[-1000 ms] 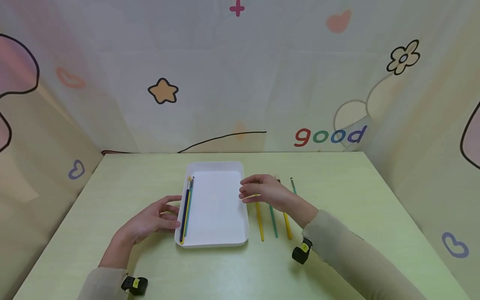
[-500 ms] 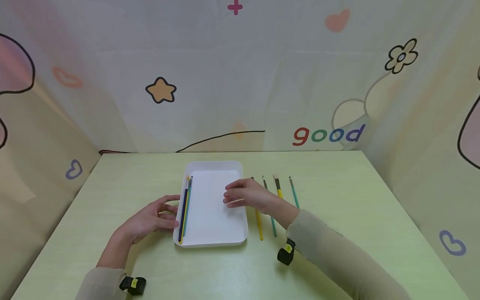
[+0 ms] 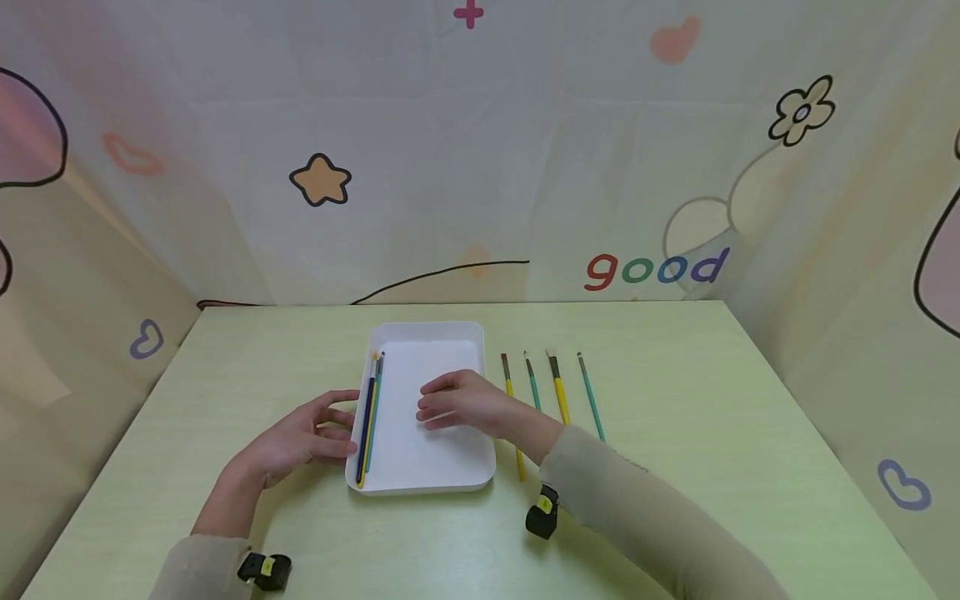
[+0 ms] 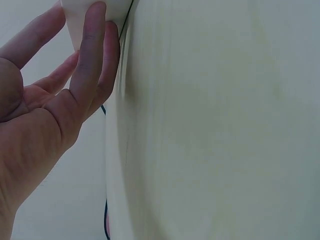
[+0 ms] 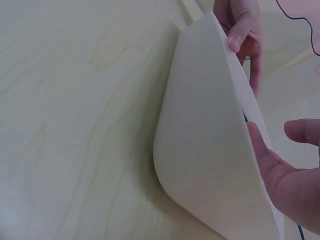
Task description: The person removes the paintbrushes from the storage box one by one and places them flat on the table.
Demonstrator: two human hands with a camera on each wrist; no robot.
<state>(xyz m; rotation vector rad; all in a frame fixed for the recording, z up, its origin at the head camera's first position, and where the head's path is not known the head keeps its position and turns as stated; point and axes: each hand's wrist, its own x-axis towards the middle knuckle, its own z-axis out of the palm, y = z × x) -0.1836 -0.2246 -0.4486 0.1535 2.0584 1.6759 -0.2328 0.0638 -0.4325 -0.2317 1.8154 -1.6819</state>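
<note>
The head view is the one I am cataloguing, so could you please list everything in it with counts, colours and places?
Tray: 1, white, on the table
Brushes in tray: 3, dark blue, yellow and teal handles, along its left side
Brushes on table: 4, two yellow, two teal, right of the tray
Table: 1, pale yellow-green, below everything
Backdrop: pale, printed, around the table
Wrist devices: 2, black, at the cuffs
Sleeves: 2, beige, on both arms
Left hand: 1, fingers at tray's left wall
Right hand: 1, above tray
</note>
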